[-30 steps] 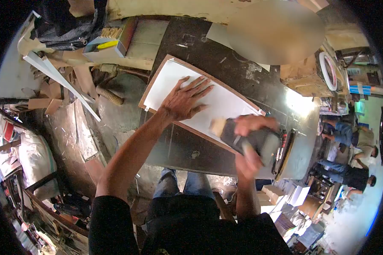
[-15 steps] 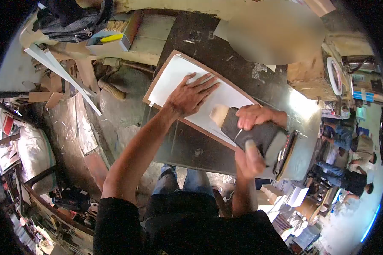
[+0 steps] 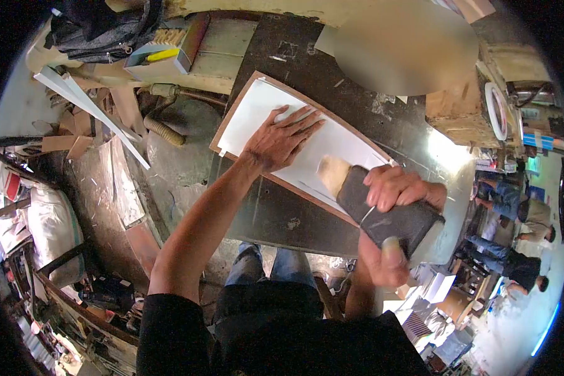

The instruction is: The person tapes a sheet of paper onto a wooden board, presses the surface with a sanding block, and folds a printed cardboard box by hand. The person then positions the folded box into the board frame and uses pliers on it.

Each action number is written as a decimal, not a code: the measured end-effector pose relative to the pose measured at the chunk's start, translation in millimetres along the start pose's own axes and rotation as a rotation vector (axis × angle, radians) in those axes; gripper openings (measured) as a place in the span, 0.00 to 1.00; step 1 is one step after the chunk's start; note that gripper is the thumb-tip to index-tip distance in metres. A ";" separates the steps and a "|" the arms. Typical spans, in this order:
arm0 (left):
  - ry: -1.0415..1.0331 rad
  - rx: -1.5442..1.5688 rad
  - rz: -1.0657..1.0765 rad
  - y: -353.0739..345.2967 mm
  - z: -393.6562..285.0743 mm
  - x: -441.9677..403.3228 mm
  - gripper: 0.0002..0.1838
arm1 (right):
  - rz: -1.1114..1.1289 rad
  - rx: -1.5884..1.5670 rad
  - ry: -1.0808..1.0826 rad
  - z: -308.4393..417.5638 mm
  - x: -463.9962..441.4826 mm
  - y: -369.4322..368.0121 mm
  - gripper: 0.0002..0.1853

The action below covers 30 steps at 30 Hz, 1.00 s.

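Observation:
A white panel point(image 3: 257, 122) with brown edges lies at a slant on a dark worktop. My left hand point(image 3: 284, 138) rests flat on its white face, fingers spread. Over the panel's right end, my right hand point(image 3: 396, 188) grips a sanding block point(image 3: 391, 219). It looks like dark grey abrasive sheet wrapped round wood, with a blurred tan end pointing towards the panel's middle. My fingers curl over its far side and my thumb shows on the near side. The underside of the block is hidden, so I cannot tell whether it touches the panel.
The dark worktop point(image 3: 276, 219) shows scuffs and scraps. A box with a yellow item point(image 3: 163, 55) and a black bag point(image 3: 100, 34) are at upper left. Long white strips point(image 3: 94, 113) lean on the left beside a ribbed hose point(image 3: 164, 130). Two people point(image 3: 523, 269) are far right.
My right hand and the sanding block have moved right and slightly towards me, tilting a little. My left hand and the panel stay nearly in place.

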State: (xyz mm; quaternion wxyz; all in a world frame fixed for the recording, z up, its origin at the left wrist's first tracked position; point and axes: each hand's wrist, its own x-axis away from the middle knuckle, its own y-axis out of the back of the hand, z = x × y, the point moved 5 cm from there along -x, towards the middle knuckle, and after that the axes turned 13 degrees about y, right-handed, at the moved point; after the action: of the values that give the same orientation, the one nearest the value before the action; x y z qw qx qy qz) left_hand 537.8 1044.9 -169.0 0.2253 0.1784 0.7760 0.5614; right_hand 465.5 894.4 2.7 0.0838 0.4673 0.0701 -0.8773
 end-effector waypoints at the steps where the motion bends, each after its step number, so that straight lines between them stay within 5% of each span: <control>1: 0.006 0.013 -0.005 0.6 0.2 0.1 0.35 | 0.127 -0.027 0.039 -0.5 2.0 1.1 0.24; 4: 0.001 0.000 0.020 5.1 -0.3 1.4 0.35 | -0.298 0.307 -0.268 -23.7 67.7 -31.7 0.20; 7: 0.020 -0.085 0.026 5.5 -1.8 0.6 0.32 | -0.437 0.149 -0.348 -28.4 58.9 -32.8 0.20; 11: 0.033 -0.064 0.035 0.6 -1.8 2.1 0.31 | -0.378 0.111 -0.182 -13.8 16.9 -22.4 0.17; 13: -0.008 0.015 -0.027 0.4 -0.4 1.6 0.34 | -0.493 0.049 -0.231 -10.4 11.1 -24.1 0.17; 15: -0.009 0.025 -0.044 -0.8 -1.9 2.6 0.35 | -0.293 0.396 -0.422 -39.0 60.9 -13.4 0.17; 17: 0.010 0.053 -0.009 0.6 -0.3 -0.1 0.34 | -0.311 0.264 -0.236 -52.7 50.1 -9.9 0.16; 19: -0.002 0.052 -0.019 6.3 -2.2 1.3 0.34 | -0.376 0.097 -0.367 -49.3 40.1 -12.1 0.17; 21: 0.026 0.024 -0.006 8.4 -1.8 -0.5 0.31 | -0.427 0.095 -0.396 -42.8 24.4 -9.2 0.17; 23: 0.022 0.035 -0.005 7.0 -0.2 -2.0 0.33 | -0.285 0.099 -0.201 -23.3 -2.2 -10.9 0.21; 30: 0.013 0.074 0.016 11.3 -1.8 -0.1 0.36 | -0.330 0.183 -0.244 -60.1 48.8 3.3 0.22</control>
State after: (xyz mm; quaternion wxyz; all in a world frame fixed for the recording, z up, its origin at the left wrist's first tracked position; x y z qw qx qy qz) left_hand 537.2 1047.0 -157.7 0.2090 0.1894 0.7963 0.5351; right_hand 487.9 899.4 -71.3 -0.0955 0.3454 0.0550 -0.9319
